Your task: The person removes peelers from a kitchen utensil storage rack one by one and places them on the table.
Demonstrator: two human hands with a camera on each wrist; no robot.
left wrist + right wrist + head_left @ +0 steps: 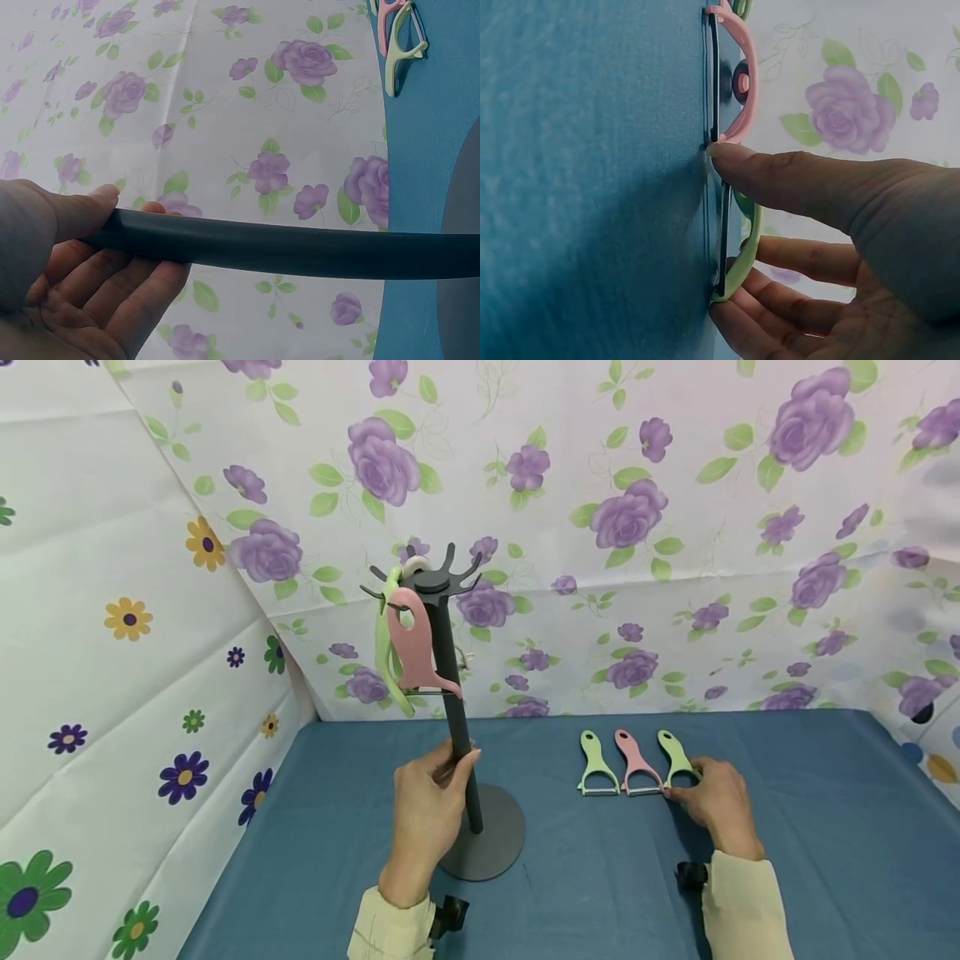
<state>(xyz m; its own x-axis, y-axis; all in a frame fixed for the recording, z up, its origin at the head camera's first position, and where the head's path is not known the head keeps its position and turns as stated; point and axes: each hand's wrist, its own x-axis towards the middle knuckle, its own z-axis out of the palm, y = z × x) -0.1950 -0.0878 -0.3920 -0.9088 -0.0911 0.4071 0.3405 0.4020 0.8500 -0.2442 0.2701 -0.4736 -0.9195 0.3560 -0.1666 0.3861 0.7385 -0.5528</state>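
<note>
In the head view my left hand (pixel 426 814) grips the dark pole (pixel 459 718) of a hook stand; its thumb and fingers lie round the pole (pixel 300 247) in the left wrist view. From the stand's hooks hang a pink peeler (pixel 415 647) and a light green peeler (pixel 384 647). My right hand (pixel 716 797) is at the rightmost green peeler (pixel 672 748) on the table. Up close in the right wrist view, thumb and fingers pinch the blade end of this green peeler (pixel 744 270) from both sides. The thumb tip overlaps the neighbouring pink peeler's (pixel 751 82) corner.
Left of the right hand, a pink peeler (pixel 631 752) and another green peeler (pixel 592 748) lie in a row on the blue table cloth (pixel 585 877). The stand's round base (pixel 498 835) rests left of them. Floral cloth (pixel 525 510) hangs behind the table.
</note>
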